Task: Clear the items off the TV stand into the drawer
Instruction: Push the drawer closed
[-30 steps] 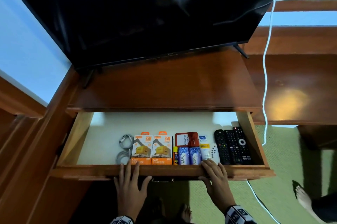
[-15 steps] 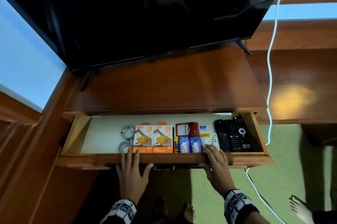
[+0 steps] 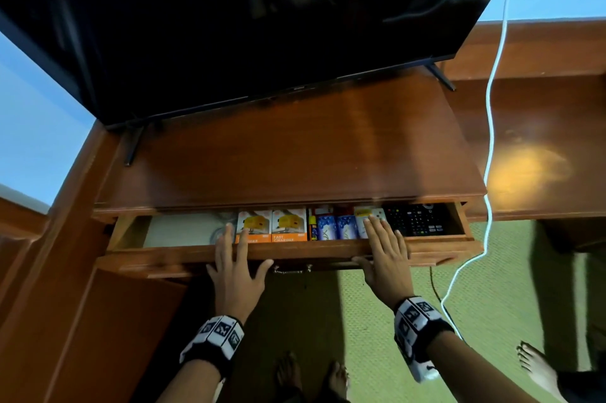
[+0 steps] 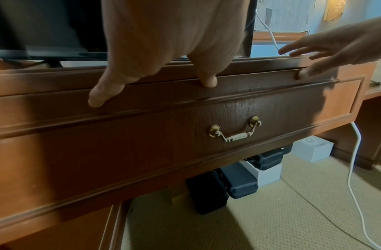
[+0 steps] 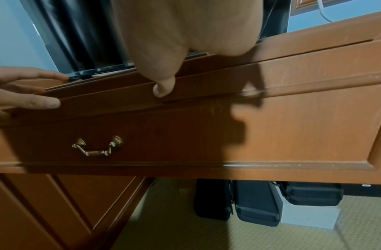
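The wooden drawer (image 3: 164, 255) stands a little way out under the TV stand top (image 3: 295, 146), which is bare. Inside show two orange charger boxes (image 3: 272, 225), blue packets (image 3: 336, 227), black remotes (image 3: 414, 220) and a coiled cable (image 3: 218, 233). My left hand (image 3: 242, 251) lies flat over the drawer's front edge, fingers straight, thumb on the front. My right hand (image 3: 373, 242) presses the same edge further right, fingers straight over the packets. In the wrist views my left hand (image 4: 164, 50) and right hand (image 5: 174, 42) lean on the drawer front (image 4: 206, 110) above its brass handle (image 4: 234, 132).
A black TV (image 3: 262, 15) fills the back of the stand. A white cable (image 3: 492, 140) hangs down at the right to the green carpet. Black cases (image 4: 239, 182) and a white box (image 4: 314, 148) lie under the stand. Another person's bare foot (image 3: 537, 366) is at the right.
The drawer has slid inward under the stand top, so less of its inside shows. Both hands have moved forward with its front edge.
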